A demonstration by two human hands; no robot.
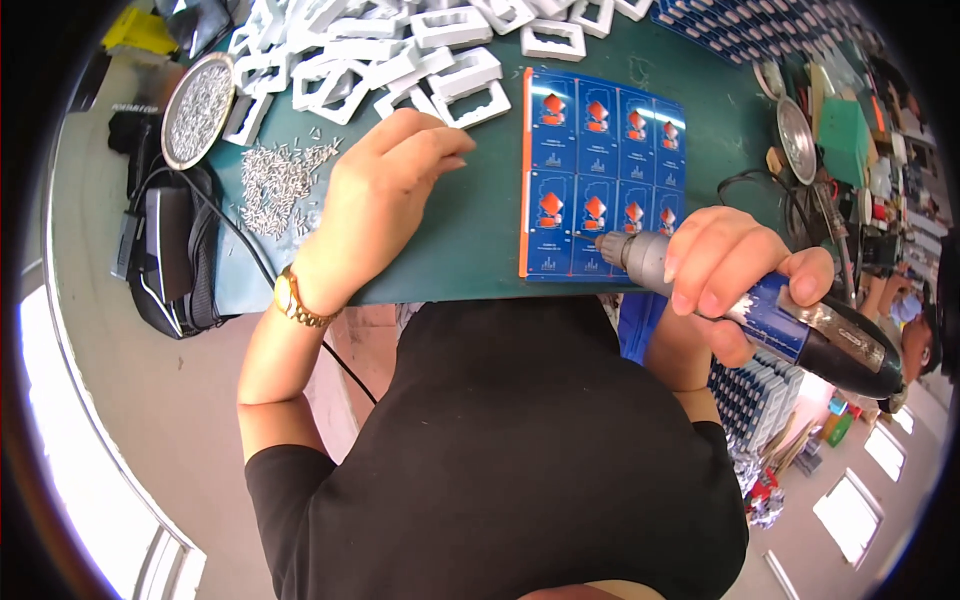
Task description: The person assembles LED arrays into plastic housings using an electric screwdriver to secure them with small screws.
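Loose fasteners (272, 188) are lying on the surface (470, 240) unused, left hand (382, 180) is curling beside them, can't tell if it's pinching any, and white frames (452, 40) are sitting heaped beyond, so plenty looks left. Blue panel (605, 172) is lying right of centre, driver (770, 318) tip hanging over its near row, right hand (732, 262) gripping the driver; can't tell what's fastened.

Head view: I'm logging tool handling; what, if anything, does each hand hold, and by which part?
The right hand holds a power tool around its middle, behind the chuck. Whether the left hand holds anything small cannot be told.
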